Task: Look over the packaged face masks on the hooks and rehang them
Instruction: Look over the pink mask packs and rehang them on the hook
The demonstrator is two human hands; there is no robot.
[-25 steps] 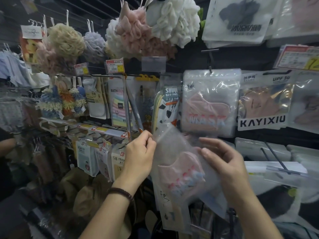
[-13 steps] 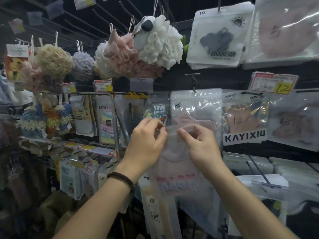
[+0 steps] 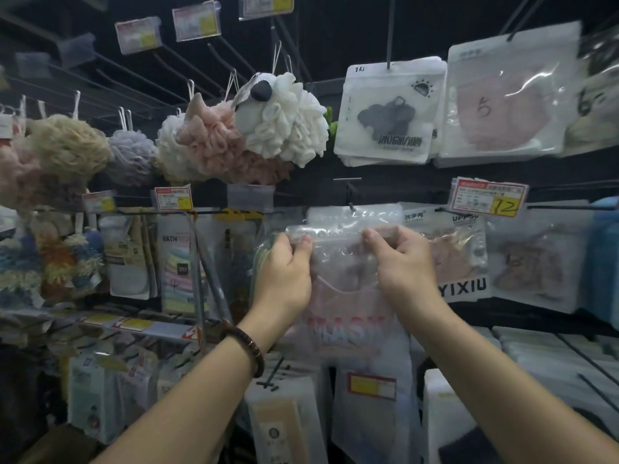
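Both hands hold one clear mask packet (image 3: 348,286) up at the middle row of the display wall. The left hand (image 3: 284,276) pinches its top left corner and the right hand (image 3: 402,262) its top right corner, fingers (image 3: 301,243) curled over the upper edge. A pink mask and blurred "MASK" lettering show through the plastic. The packet's top edge sits just below a black hook (image 3: 350,205), in front of like packets (image 3: 371,214) hanging there. It may be touching the hook's tip, but the blur hides that. A KAYIXIU packet (image 3: 464,259) hangs just beside it on the right, under a price tag (image 3: 487,197) marked 12. Bath poufs (image 3: 281,118) hang along the row above, to the left. A bead bracelet (image 3: 248,346) circles the left wrist.
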